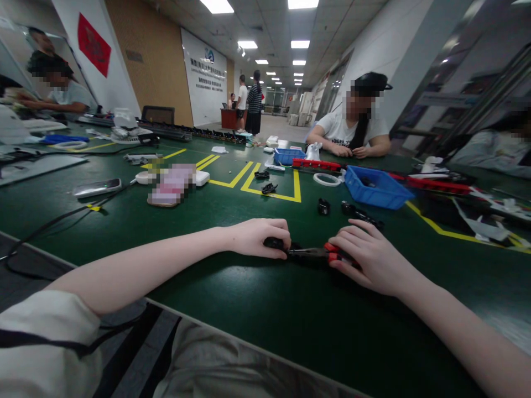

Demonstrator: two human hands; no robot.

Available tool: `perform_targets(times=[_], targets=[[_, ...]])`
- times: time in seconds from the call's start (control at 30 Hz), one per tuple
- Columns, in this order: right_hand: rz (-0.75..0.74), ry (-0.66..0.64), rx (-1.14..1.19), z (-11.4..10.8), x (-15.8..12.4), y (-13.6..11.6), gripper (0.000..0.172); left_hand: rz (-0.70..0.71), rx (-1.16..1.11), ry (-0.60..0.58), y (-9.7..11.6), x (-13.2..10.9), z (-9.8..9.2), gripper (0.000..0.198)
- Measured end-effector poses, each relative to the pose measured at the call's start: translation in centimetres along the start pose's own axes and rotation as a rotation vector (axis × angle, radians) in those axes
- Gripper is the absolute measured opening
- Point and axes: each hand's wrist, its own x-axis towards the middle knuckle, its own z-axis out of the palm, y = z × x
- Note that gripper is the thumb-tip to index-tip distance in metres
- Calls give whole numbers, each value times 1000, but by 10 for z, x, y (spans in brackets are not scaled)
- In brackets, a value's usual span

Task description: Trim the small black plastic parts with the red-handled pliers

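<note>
My left hand is closed around a small black part low over the green table. Red-handled pliers are gripped in my right hand, their jaws pointing left and meeting the black part's right end. Whether the jaws bite on it is too dark to tell. Just beyond my right hand lie a longer black piece and a smaller black piece. Two more black pieces, one of them a clip-like part, lie inside a yellow taped outline.
A blue bin holding dark parts stands at the right, near a white tape ring. Left of centre are a phone, a silver device and a black cable. A person in a cap sits across the green table.
</note>
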Motion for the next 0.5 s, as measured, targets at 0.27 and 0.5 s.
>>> perform_targets(times=[0.27,0.5], targets=[[29,-43,32,-2,-3,-2,30,-10,-10,4,-2,-1,1,16],[88,-72,75,0,-5,-5,32,32,-7,20,-1,-2,1,22]])
